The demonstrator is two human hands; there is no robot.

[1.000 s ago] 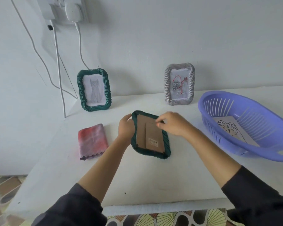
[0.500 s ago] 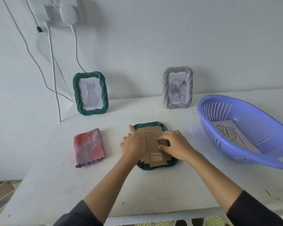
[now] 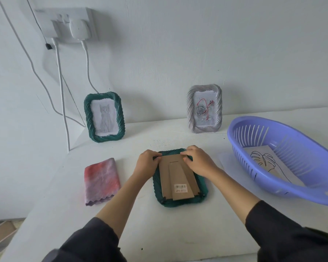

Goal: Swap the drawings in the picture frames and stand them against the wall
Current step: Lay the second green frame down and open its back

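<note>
Laying the green frame point(image 3: 180, 202) face-down on the desk point(image 3: 159, 233), you moved left hand point(image 3: 147, 164) and right hand point(image 3: 199, 162) to its top edge, both curled gripping it, likely freeing the cardboard backing point(image 3: 178, 173).

Folded pink cloth point(image 3: 102, 181) lies on the white table point(image 3: 178, 233) (wall socket point(image 3: 64, 21) above).

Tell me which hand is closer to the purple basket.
Right. The right hand grips the top corner of the face-down green frame nearest the purple basket; the left hand grips the opposite top corner, farther away.
</note>
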